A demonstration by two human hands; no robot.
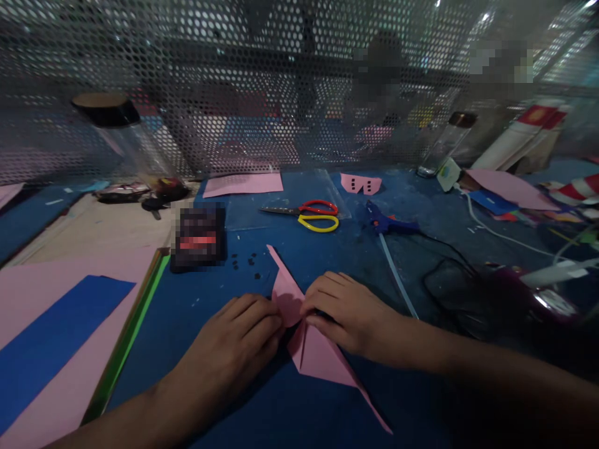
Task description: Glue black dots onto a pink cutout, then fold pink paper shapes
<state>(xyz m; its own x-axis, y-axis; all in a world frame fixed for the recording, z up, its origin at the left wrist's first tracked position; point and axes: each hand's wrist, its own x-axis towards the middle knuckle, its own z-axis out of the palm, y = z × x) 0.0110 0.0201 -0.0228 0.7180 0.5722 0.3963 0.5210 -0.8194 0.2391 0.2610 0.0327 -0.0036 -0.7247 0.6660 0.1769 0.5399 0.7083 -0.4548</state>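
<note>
A folded pink paper shape (314, 357) lies on the blue table (281, 399), with one pointed tip toward the far side and another toward me. My left hand (234, 349) rests on its left side, fingers curled and pressed against the fold. Over the paper's middle, my right hand (349, 312) presses down from the right with its fingers together. Both hands pinch the paper at the crease.
Scissors (311, 216) with red and yellow handles and a blue glue gun (388, 226) lie beyond the hands. Pink and blue sheets (60, 330) and a green ruler (128, 340) sit at the left. A perforated metal screen (262, 81) closes the far side. Cables, jars and paper scraps fill the right.
</note>
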